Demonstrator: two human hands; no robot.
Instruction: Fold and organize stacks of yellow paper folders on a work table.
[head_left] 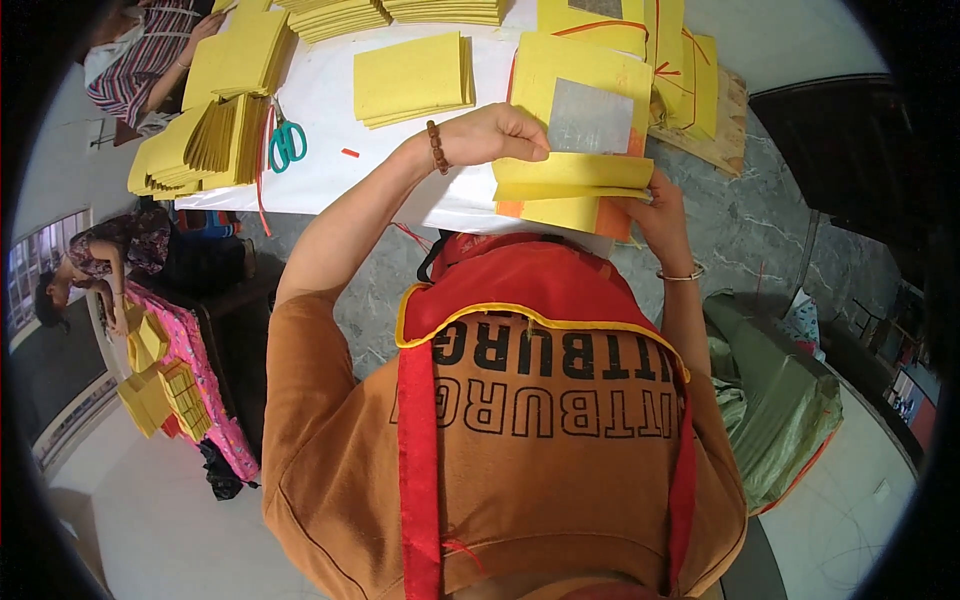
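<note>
A sheet of yellow paper (pixel 565 178) is being folded over at the table's near edge, its crease running left to right. My left hand (pixel 492 134), with a beaded bracelet at the wrist, presses bent fingertips on the fold's upper edge. Around the right end of the fold curls my right hand (pixel 662 218), thumb below and fingers partly hidden behind the paper. Beneath and beyond lies a yellow sheet with a silver square (pixel 592 115) and an orange strip along its side. A small folded stack of yellow paper (pixel 412 80) rests to the left of it.
Green-handled scissors (pixel 287 143) lie beside fanned yellow paper bundles (pixel 215 145) on the white-covered table (pixel 330 185). Tied yellow bundles (pixel 690 80) stand at the far right. A green sack (pixel 775 420) is on the floor at right. Two people work at the left.
</note>
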